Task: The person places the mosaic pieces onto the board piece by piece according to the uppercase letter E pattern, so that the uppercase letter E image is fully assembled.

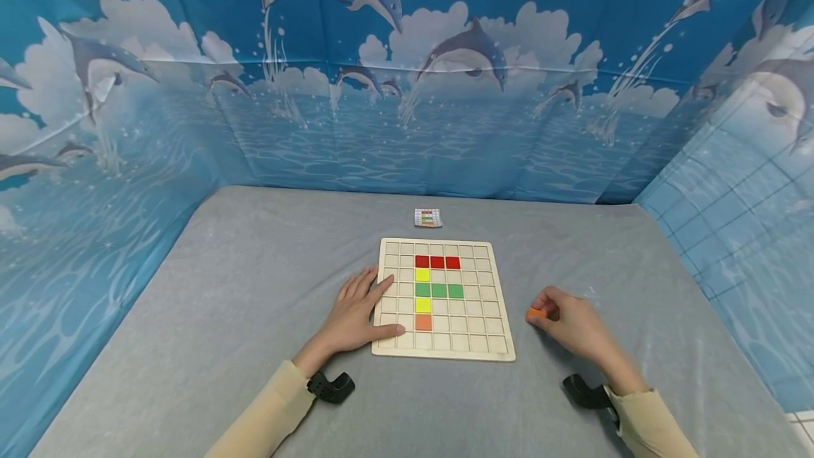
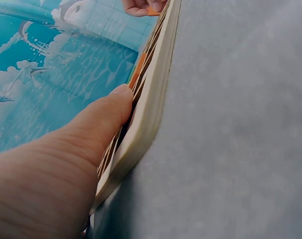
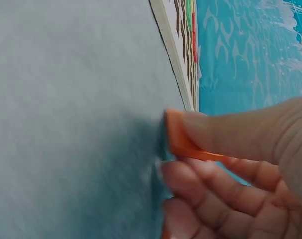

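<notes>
A wooden grid board lies flat on the grey cloth. Three red tiles form a row near its far side, with three green tiles in a nearer row. Yellow tiles sit below the left ends of both rows, and one orange tile is nearest me in that column. My left hand rests on the board's left edge, fingers and thumb spread. Right of the board, my right hand pinches an orange square tile just above the cloth. A second orange sliver shows low by its fingers in the right wrist view.
A small printed card with a coloured grid pattern lies beyond the board. The grey cloth covers the table. A blue dolphin-print curtain hangs along the back and sides.
</notes>
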`<state>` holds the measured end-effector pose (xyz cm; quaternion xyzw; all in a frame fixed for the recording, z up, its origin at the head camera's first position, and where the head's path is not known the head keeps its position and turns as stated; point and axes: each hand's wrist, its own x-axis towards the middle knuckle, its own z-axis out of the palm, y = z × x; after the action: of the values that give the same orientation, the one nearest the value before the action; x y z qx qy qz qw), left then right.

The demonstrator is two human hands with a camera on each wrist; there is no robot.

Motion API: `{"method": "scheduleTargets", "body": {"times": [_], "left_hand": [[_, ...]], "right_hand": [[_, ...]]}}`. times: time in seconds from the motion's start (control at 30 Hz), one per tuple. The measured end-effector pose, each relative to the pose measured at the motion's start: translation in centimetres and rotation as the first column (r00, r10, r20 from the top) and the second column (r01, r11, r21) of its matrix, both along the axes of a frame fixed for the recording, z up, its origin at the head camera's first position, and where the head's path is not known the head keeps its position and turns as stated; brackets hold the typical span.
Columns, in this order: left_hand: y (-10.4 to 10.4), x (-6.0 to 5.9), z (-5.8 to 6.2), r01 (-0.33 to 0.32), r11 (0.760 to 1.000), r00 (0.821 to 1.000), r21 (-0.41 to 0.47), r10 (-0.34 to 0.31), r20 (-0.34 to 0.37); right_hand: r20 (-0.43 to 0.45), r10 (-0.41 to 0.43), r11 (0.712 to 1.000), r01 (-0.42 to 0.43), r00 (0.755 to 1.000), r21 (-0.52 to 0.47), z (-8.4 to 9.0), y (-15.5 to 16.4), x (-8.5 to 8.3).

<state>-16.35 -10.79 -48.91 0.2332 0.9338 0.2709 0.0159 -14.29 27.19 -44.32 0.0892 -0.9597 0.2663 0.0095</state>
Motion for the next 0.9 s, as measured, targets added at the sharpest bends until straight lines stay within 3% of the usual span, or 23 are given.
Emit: {"method": "scheduleTargets", "body": {"times": [0.2, 0.3, 0.53, 0.9], "left_hand": [[-0.1, 0.1, 0.0, 0.002, 1.000, 1.000, 0.006, -0.002, 0.009], [-0.1, 0.0, -0.1, 0.000, 1.000, 1.000, 0.002, 0.000, 0.007], [-0.1, -0.1, -0.2, 0.000, 1.000, 1.000, -0.004, 0.000, -0.008], [0.0, 0.0, -0.2, 0.002, 1.000, 1.000, -0.009, -0.002, -0.011]], "right_hand": [[-0.129, 0.017, 0.997, -0.027, 0.991, -0.070, -0.5, -1.4, 0.1], [-0.152, 0.043, 0.990, -0.063, 0.987, -0.128, -0.5, -2.6, 0.1], [-0.077, 0.187, 0.937, -0.202, 0.979, -0.285, -0.1, -5.5, 0.2], [-0.078, 0.358, 0.884, -0.364, 0.931, -0.292, -0.5, -9.2, -0.2]]}}
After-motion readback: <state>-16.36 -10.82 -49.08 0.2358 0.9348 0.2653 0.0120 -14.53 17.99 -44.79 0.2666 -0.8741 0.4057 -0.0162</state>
